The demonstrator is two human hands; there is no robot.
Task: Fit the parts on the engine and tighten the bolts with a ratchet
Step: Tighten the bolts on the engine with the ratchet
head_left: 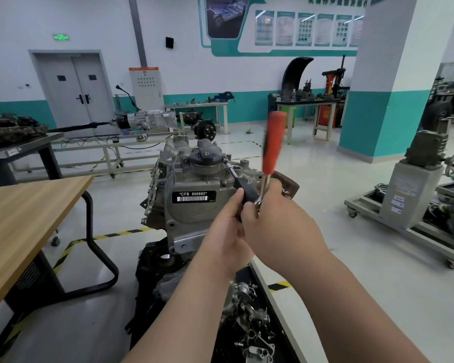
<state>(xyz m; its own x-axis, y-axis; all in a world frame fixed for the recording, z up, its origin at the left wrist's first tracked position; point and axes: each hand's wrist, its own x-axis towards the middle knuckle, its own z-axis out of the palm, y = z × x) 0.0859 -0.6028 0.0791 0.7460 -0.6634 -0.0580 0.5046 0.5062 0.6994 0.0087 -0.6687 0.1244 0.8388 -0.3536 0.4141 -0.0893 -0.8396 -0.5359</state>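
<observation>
Both forearms reach forward, close together — left hand [227,224] gripping the black extension [245,189], right hand [278,224] gripping the ratchet [270,155].

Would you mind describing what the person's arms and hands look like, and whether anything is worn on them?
Both forearms are bare down to the picture's edge; no sleeve shows. The left hand and the right hand wear no gloves, and no watch, band or ring is visible.

A black label [193,196] on the engine [194,176] is showing "*CFB 666660*" above a barcode [192,199], while the green sign [60,37] over the door [74,93] is glowing unreadably.
</observation>
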